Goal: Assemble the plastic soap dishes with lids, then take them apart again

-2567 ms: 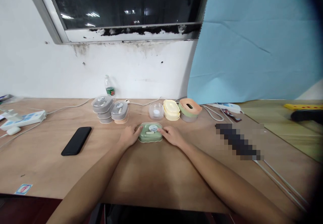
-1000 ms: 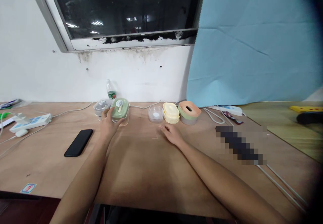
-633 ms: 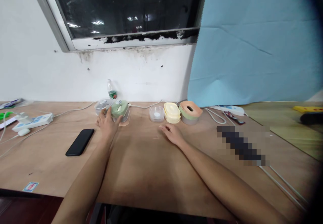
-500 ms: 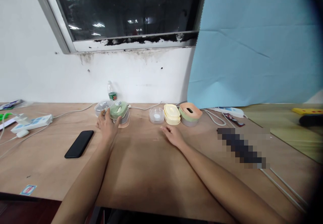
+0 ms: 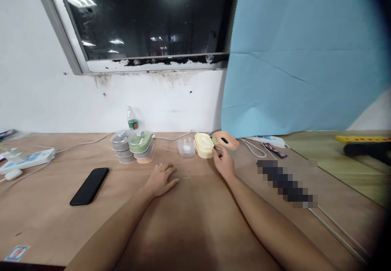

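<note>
My left hand (image 5: 161, 179) lies palm down over the table, fingers stretched and thumb apart, holding nothing. It is in front of two stacks of small boxes: one with a grey lid (image 5: 122, 139), one with a green lid (image 5: 139, 141). My right hand (image 5: 224, 163) is at the gap between a stack of pale yellow lids (image 5: 204, 144) and a box with an orange slotted lid (image 5: 232, 141). Its fingers are slightly bent and apart; whether they touch the lids or the box I cannot tell. A clear plastic container (image 5: 186, 147) sits left of the yellow stack.
A black phone (image 5: 89, 186) lies at the left of the wooden table (image 5: 183, 230). Behind the boxes stands a plastic bottle (image 5: 132, 118). Power strips (image 5: 33, 160) and white cables are at both sides. A pixelated dark object (image 5: 285, 181) lies at the right.
My left hand has left the green-lidded stack and moved right and nearer. My right hand has moved right, from before the yellow lids to beside the orange-lidded box. The view has shifted slightly.
</note>
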Motion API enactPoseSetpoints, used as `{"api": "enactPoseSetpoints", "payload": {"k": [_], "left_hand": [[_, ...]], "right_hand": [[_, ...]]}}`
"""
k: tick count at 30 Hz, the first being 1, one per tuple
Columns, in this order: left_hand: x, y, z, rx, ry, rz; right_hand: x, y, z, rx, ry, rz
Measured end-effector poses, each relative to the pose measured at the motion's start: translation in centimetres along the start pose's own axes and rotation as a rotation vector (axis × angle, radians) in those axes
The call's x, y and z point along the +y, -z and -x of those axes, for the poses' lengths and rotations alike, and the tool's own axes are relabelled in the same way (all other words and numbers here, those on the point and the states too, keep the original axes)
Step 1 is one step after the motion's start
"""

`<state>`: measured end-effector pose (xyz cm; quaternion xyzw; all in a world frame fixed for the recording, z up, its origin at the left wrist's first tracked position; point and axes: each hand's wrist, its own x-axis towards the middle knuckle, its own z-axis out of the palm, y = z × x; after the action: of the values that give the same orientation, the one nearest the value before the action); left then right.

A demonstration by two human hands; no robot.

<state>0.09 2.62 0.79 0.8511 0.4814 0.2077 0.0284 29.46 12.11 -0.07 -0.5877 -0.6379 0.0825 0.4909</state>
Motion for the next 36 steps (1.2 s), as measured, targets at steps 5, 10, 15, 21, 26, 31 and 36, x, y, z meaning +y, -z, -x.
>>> {"api": "enactPoseSetpoints", "payload": {"k": [5, 10, 15, 21, 26, 31, 36], "left_hand": [[-2.2, -0.8, 0.3, -0.036, 0.036, 0.043], [-3.7, -1.2, 0.5, -0.003, 0.095, 0.055], [-3.7, -1.2, 0.6, -0.021, 0.089, 0.041], [-3.7, -1.1, 0.6, -0.037, 0.085, 0.028], [-3.7, -1.0, 0.5, -0.051, 0.072, 0.027], [-3.9, -1.1, 0.6, -0.029, 0.061, 0.025], [-4.0, -1.2, 0.6, -0.046, 0.062, 0.037]], "right_hand": [[-0.2, -0.2, 0.1, -0.064, 0.067, 0.067], [-0.6, -1.3, 0.5, -0.236, 0.118, 0.099], [-0.2, -1.7, 0.1, -0.270, 0.068, 0.166], [-0.2, -1.2, 0.2, -0.186, 0.080, 0.112], [1.0, 0.2, -0.5, 0.059, -0.056, 0.110], [2.3, 1.4, -1.3, 0.171, -0.130, 0.129], [1.7, 0.2, -0.8, -0.040, 0.013, 0.167]]}}
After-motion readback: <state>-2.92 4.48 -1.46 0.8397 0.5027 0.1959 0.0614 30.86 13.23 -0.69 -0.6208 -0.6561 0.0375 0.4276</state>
